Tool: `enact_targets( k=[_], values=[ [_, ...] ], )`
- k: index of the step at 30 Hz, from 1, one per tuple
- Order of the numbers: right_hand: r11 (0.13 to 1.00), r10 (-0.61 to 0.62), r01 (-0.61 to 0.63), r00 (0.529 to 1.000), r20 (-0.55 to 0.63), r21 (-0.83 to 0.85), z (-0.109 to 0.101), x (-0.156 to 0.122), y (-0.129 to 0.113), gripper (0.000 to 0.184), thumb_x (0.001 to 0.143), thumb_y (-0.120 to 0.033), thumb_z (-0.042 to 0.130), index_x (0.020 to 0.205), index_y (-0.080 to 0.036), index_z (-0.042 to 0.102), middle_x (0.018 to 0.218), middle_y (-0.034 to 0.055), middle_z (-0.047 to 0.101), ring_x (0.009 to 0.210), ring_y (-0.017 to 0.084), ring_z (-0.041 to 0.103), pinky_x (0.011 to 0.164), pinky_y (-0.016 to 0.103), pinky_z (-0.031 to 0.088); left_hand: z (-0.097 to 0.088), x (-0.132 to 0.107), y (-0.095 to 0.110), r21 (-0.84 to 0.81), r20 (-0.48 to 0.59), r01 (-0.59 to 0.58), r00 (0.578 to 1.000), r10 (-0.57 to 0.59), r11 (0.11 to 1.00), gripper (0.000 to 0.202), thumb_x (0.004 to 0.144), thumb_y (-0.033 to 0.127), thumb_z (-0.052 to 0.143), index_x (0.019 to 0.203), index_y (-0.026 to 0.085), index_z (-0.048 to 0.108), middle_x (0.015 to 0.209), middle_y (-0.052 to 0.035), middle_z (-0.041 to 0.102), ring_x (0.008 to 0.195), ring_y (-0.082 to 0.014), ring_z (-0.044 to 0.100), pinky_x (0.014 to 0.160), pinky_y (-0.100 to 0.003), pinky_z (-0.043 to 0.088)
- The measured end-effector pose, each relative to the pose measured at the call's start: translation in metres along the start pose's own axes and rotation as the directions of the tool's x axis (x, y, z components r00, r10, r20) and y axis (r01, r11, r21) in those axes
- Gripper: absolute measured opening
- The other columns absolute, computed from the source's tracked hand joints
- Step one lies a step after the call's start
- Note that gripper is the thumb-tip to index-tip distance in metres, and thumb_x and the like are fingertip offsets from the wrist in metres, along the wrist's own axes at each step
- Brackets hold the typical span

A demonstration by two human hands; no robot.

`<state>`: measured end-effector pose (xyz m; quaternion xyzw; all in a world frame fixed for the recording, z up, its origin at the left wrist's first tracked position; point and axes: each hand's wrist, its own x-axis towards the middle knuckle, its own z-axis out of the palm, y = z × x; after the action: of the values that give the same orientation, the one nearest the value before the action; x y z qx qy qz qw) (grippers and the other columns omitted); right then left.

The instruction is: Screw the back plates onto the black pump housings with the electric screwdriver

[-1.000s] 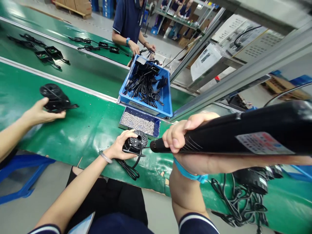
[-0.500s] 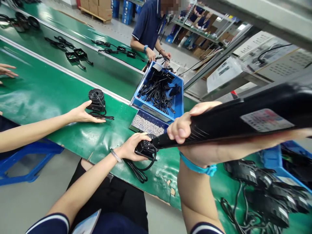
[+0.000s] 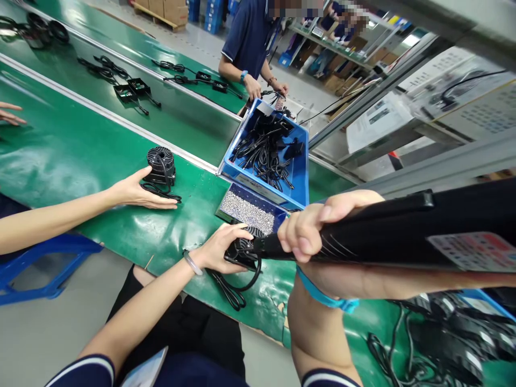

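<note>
The black device (image 3: 237,248) is gripped by the left hand (image 3: 220,250), just beside the tray (image 3: 262,199) of metal pieces on the worktop (image 3: 197,223). The black tool (image 3: 382,231), nose at the device, is clenched in the right hand (image 3: 304,234). Through unsteady grip, the tool could be deflected or the cord (image 3: 257,276) snagged.

The person wears white-striped navy sleeves (image 3: 85,375) — plus silvery bangle (image 3: 192,263), turquoise wristband (image 3: 321,294).

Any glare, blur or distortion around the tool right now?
Head view: pale glare patches on the green tabletop; head view: the black tool looms large toward the right edge, its label too soft to read; head view: its nose overlaps the black unit dark on dark, hiding any contact.
</note>
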<state>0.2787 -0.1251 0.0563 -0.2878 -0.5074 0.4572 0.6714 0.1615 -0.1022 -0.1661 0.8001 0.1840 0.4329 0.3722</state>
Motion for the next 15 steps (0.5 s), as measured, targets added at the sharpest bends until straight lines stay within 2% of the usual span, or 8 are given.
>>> enact_targets(
  k=[3, 6, 8, 10, 11, 13, 15],
  values=[
    [0.998, 0.006, -0.005, 1.000, 0.016, -0.058, -0.006, 0.000, -0.008, 0.045, 0.073, -0.063, 0.085, 0.085, -0.020, 0.074, 0.053, -0.0025, 0.060, 0.037, 0.013, 0.049, 0.038, 0.027, 0.041, 0.006, -0.002, 0.001, 0.037, -0.032, 0.013, 0.999, -0.012, 0.999, 0.073, 0.075, 0.048, 0.082, 0.136, 0.025, 0.049, 0.133, -0.0155, 0.066, 0.135, -0.0373, 0.058, 0.106, -0.048, 0.045],
    [0.973, 0.013, -0.013, 1.000, -0.002, -0.228, -0.014, 0.007, -0.023, 0.057, 0.069, -0.074, 0.079, 0.088, -0.021, 0.077, 0.053, -0.0005, 0.061, 0.037, 0.017, 0.052, 0.038, 0.033, 0.044, 0.019, -0.006, 0.006, 0.095, -0.107, 0.055, 0.993, -0.045, 0.994, 0.074, 0.077, 0.051, 0.081, 0.138, 0.024, 0.048, 0.139, -0.0183, 0.062, 0.135, -0.0379, 0.057, 0.103, -0.048, 0.044],
    [0.950, -0.093, 0.069, 0.994, -0.065, -0.303, -0.013, 0.015, -0.033, 0.052, 0.059, -0.071, 0.087, 0.083, -0.026, 0.079, 0.048, -0.0047, 0.055, 0.031, 0.013, 0.043, 0.034, 0.032, 0.039, 0.029, -0.008, 0.012, 0.138, -0.171, 0.088, 0.983, -0.064, 0.986, 0.073, 0.079, 0.052, 0.078, 0.138, 0.025, 0.047, 0.143, -0.0200, 0.058, 0.135, -0.0378, 0.056, 0.101, -0.048, 0.044],
    [0.937, -0.200, 0.150, 0.971, -0.133, -0.314, -0.006, 0.024, -0.038, 0.041, 0.051, -0.061, 0.095, 0.074, -0.032, 0.077, 0.044, -0.0086, 0.049, 0.029, 0.010, 0.033, 0.030, 0.029, 0.032, 0.039, -0.009, 0.019, 0.175, -0.240, 0.110, 0.969, -0.066, 0.978, 0.069, 0.081, 0.051, 0.076, 0.138, 0.026, 0.046, 0.144, -0.0200, 0.056, 0.134, -0.0369, 0.057, 0.099, -0.047, 0.044],
    [0.937, -0.213, 0.154, 0.963, -0.164, -0.314, -0.001, 0.027, -0.037, 0.036, 0.053, -0.059, 0.094, 0.071, -0.034, 0.077, 0.043, -0.0087, 0.050, 0.029, 0.010, 0.033, 0.030, 0.028, 0.031, 0.043, -0.009, 0.023, 0.190, -0.269, 0.120, 0.961, -0.066, 0.975, 0.068, 0.082, 0.050, 0.076, 0.138, 0.027, 0.045, 0.144, -0.0196, 0.055, 0.134, -0.0364, 0.057, 0.098, -0.047, 0.043],
    [0.950, -0.156, 0.099, 0.972, -0.176, -0.297, 0.006, 0.033, -0.031, 0.033, 0.064, -0.063, 0.087, 0.072, -0.032, 0.078, 0.045, -0.0064, 0.055, 0.032, 0.013, 0.041, 0.031, 0.029, 0.035, 0.049, -0.009, 0.029, 0.208, -0.312, 0.142, 0.947, -0.072, 0.968, 0.066, 0.083, 0.046, 0.074, 0.138, 0.028, 0.042, 0.144, -0.0190, 0.054, 0.133, -0.0361, 0.057, 0.099, -0.048, 0.043],
    [0.960, -0.121, 0.067, 0.974, -0.190, -0.270, 0.009, 0.035, -0.021, 0.045, 0.074, -0.072, 0.073, 0.071, -0.027, 0.078, 0.044, -0.0033, 0.057, 0.033, 0.014, 0.046, 0.030, 0.028, 0.036, 0.053, -0.008, 0.033, 0.222, -0.335, 0.164, 0.939, -0.083, 0.961, 0.066, 0.083, 0.043, 0.074, 0.139, 0.029, 0.041, 0.145, -0.0191, 0.053, 0.134, -0.0366, 0.056, 0.100, -0.049, 0.043]
  ],
)
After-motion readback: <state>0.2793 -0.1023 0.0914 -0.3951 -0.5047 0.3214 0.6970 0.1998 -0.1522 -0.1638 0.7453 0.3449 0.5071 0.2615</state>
